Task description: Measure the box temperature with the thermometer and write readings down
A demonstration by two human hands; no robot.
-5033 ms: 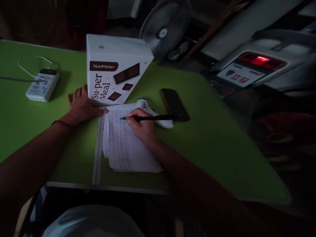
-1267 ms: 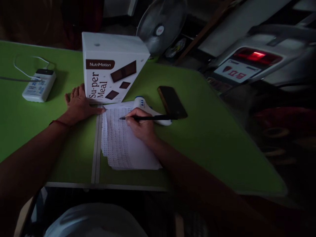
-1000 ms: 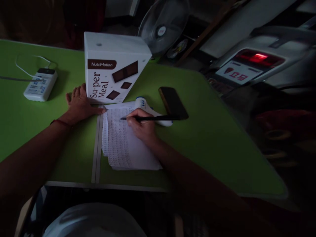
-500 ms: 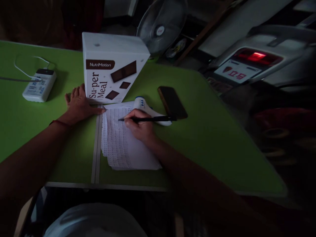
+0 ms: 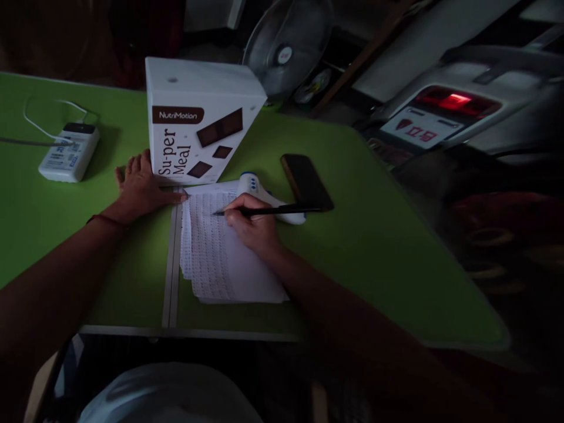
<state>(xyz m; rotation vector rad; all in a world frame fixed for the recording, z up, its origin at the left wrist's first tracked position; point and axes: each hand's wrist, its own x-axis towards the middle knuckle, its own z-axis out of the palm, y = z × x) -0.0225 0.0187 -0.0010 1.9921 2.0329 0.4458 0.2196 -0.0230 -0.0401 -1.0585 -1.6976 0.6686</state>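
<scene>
Green tabletop [image 5: 374, 252] in a dim room, seen from above by the person seated at it. At the centre lies a white sheet of paper [image 5: 229, 264] covered in dense rows of writing. The right hand [image 5: 253, 226] rests on the sheet with its fingers closed around a black pen [image 5: 268, 210]; the pen lies nearly level, its tip touching the paper towards 9 o'clock. The left hand [image 5: 141, 188] lies flat and spread on the tabletop at 9 o'clock from the sheet, one fingertip touching the sheet's top left corner; it grips nothing. Just beyond both hands, at 12 o'clock, stands a white NutriMotion Su-per Meal box [image 5: 198, 123], close against the left hand. A white infrared thermometer [image 5: 264, 197] lies at the sheet's upper right edge, partly behind the pen. A dark smartphone [image 5: 306, 181] lies face up at 2 o'clock. Far out at 10 o'clock sits a white power bank [image 5: 68, 154] with a cable attached.
</scene>
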